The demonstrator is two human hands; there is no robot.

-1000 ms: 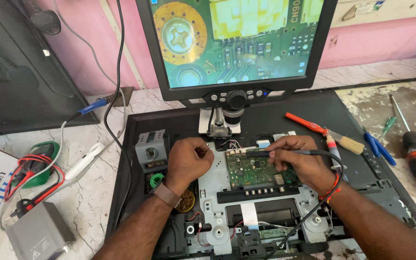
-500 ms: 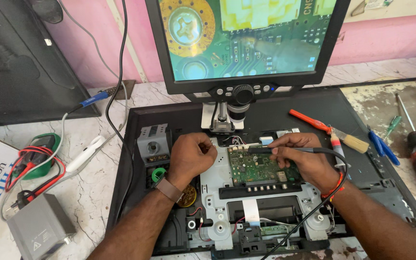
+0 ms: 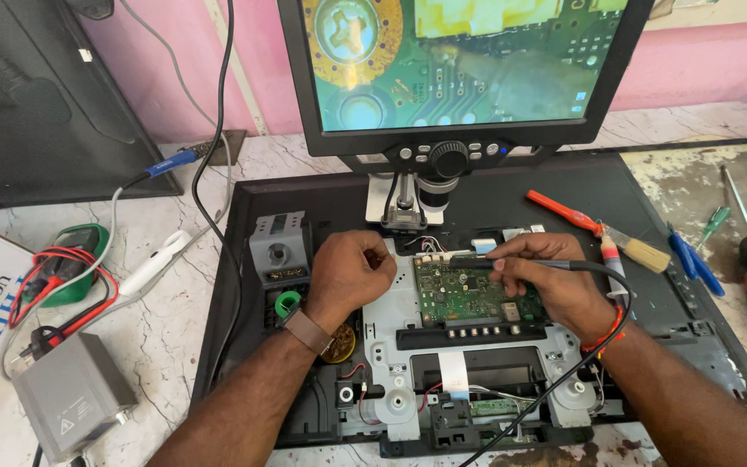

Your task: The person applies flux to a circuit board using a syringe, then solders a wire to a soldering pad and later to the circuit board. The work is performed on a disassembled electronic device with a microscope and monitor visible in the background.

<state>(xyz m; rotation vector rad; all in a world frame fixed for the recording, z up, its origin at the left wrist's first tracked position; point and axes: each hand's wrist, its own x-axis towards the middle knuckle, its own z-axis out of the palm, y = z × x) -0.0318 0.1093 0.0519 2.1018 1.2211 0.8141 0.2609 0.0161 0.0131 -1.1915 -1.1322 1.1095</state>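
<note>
— How were my hands placed?

— My right hand [image 3: 555, 281] gripped the soldering iron [image 3: 512, 263], tip over the green circuit board [image 3: 469, 298] in the open chassis [image 3: 244, 285]. My left hand [image 3: 352, 277] was clenched at the board's left edge, possibly pinching something; I couldn't tell.

— Risk?

— A slip could bridge pads. The cluttered marble bench [image 3: 175, 337], pink wall [image 3: 719, 60] and magnifier screen [image 3: 460, 60] crowded everything.

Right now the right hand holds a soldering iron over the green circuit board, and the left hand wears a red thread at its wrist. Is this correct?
Not quite. In the head view the left hand wears a brown watch strap; the red thread is on the right hand, which holds the soldering iron over the green circuit board.
</note>
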